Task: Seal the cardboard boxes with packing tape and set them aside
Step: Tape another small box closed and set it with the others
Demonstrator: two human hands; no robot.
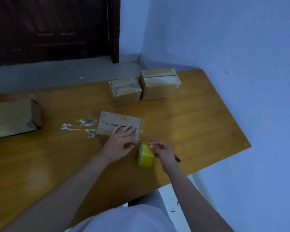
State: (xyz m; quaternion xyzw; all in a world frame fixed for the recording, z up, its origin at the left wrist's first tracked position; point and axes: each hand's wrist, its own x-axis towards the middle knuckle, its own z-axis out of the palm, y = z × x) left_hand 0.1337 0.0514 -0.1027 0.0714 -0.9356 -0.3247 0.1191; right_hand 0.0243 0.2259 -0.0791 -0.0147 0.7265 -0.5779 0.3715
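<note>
Four cardboard boxes, one tape roll on table (199, 118).
We note left hand (120, 143) flat, fingers straight, on centre box (114, 124); right hand (162, 151) pinches yellow tape roll (145, 155).

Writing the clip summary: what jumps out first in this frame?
The yellow tape roll stands out at the near right of the wooden table, gripped by the right hand. Just left of it, the left hand presses flat on a small cardboard box with clear tape coming off its right end. Two taped boxes sit side by side at the far edge.
</note>
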